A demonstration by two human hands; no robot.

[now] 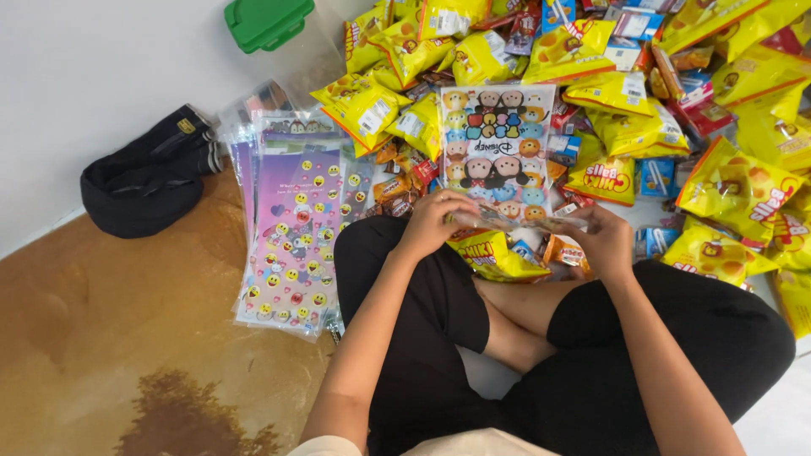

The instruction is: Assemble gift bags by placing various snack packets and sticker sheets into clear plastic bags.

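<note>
**Both hands on a cartoon-print bag, above a floor of snacks**

Head view: you sit cross-legged on the floor, black trousers filling the lower middle. Your left hand (432,221) and right hand (601,241) each pinch the near edge of a clear gift bag (498,152) printed with round cartoon faces; the left grips its near-left corner, the right its near-right corner. The bag lies flat, stretching away from you toward 12 o'clock, its far end resting on the snack heap.

Just beneath the bag's near edge, between your hands, a yellow snack packet (494,256) rests against your knee. From 12 round to 3 o'clock the floor is covered by a pile of yellow snack bags (743,190), mixed with smaller red and blue packets.

At 9 o'clock of the left hand lies a stack of purple smiley-print bags (296,245), fanned slightly on the brown floor (127,338). Beyond it, at 10 o'clock, a black bag (144,186) slumps against the white wall. A green lid (266,21) shows at 11 o'clock, at the top edge.
</note>
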